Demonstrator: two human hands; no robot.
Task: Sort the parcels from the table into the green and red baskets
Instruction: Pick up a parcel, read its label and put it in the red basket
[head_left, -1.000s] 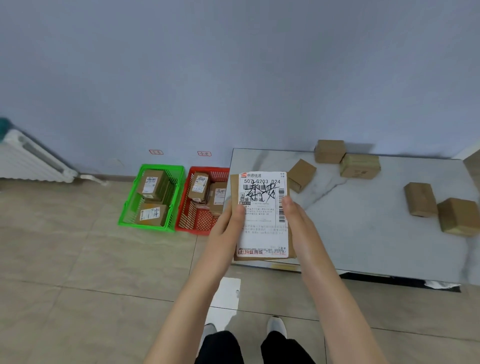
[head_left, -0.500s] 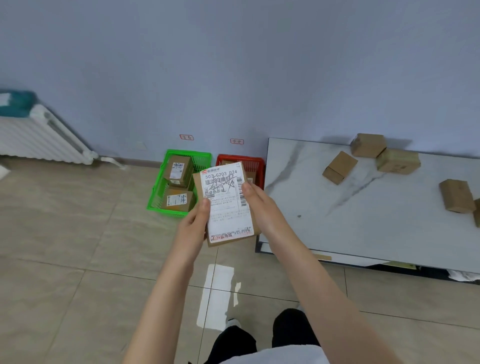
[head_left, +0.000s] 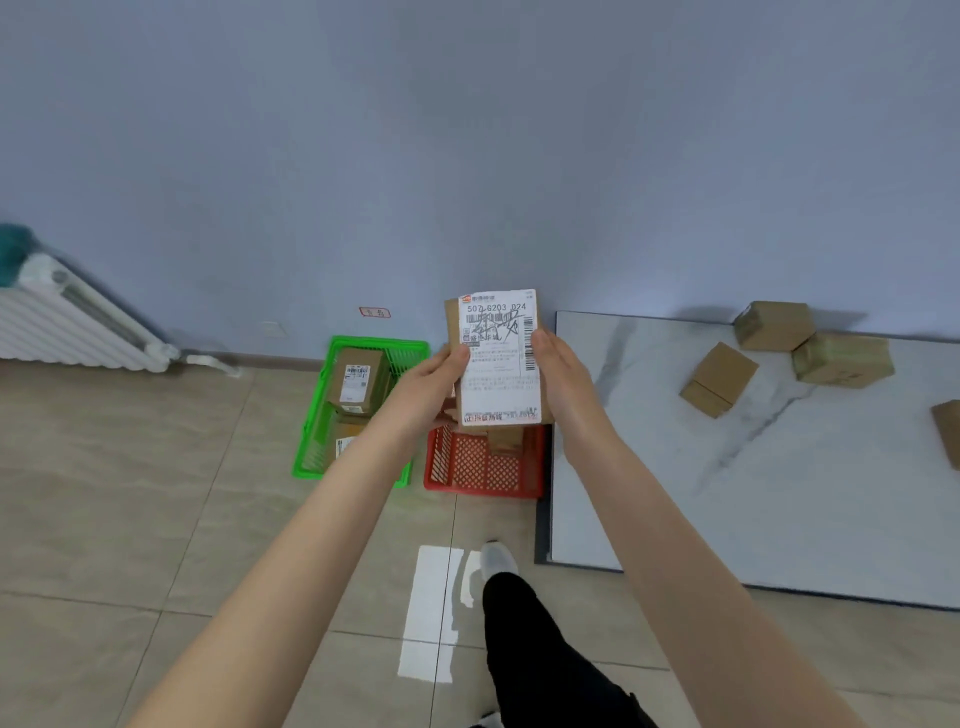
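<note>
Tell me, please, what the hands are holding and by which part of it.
Both hands grip one labelled parcel by its side edges: the left hand on the left edge, the right hand on the right edge.

Both hands, left hand (head_left: 434, 376), right hand (head_left: 558, 371), holding labelled parcel (head_left: 498, 358) above red basket (head_left: 483, 467), green basket (head_left: 311, 457) beside

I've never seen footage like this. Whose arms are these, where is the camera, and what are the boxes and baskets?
No machine here: a person wears a camera on the head, so you look down along their own arms. The left hand and right hand together hold a cardboard parcel, its white shipping label facing the camera. On the floor by the wall stand a green basket, with labelled parcels inside, and a red basket. The marbled table on the right carries more brown parcels.
</note>
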